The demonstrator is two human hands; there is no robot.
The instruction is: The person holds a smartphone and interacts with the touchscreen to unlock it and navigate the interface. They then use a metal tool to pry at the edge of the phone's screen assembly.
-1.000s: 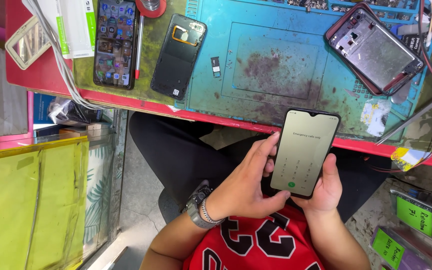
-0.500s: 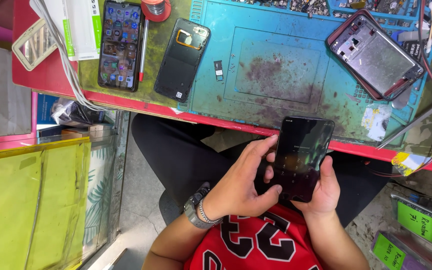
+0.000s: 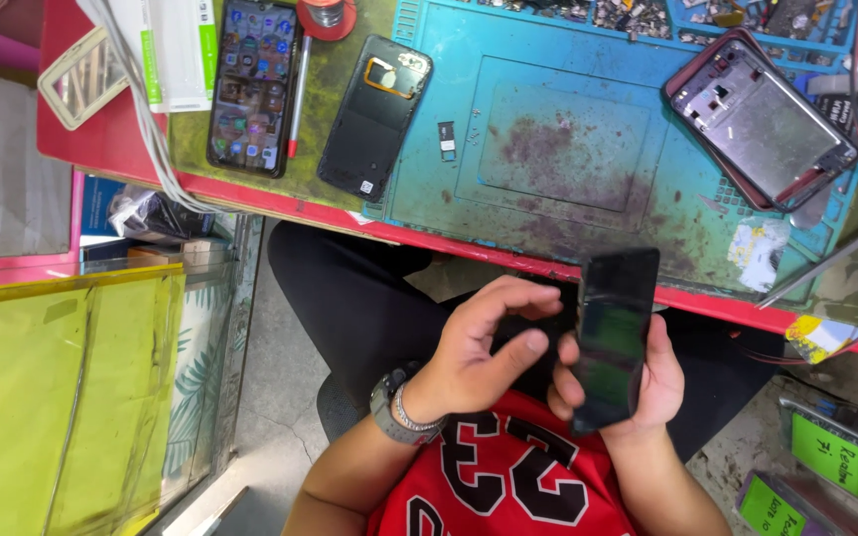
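While you are looking down from the head camera, your right hand (image 3: 659,382) is clamping a dark-screened smartphone (image 3: 616,337), the fingers wrapping its far edge and the thumb pressing its near edge. You are holding it tilted, off the bench, over your lap just below the red table edge (image 3: 250,194). Your left hand (image 3: 484,347), the one wearing the wristwatch (image 3: 389,412), is hovering just beside the phone with its fingers spread and curled, gripping nothing. I cannot tell whether its fingertips are touching the phone's side.

By my reading, you are checking the handset itself, with the screen showing nothing but a faint green reflection. Any further press or swipe is calling for the right hand's steady clamp, since the phone is hanging over open space, and for the free thumb to reach the glass or a side button.

Up on the bench, a blue repair mat (image 3: 568,129) is carrying an opened phone frame (image 3: 762,124) and a small SIM tray (image 3: 446,139). Beside the mat, a black back cover (image 3: 374,114), a red-tipped pen (image 3: 297,94) and a second phone with a lit screen (image 3: 248,84) are lying well apart from your hands.
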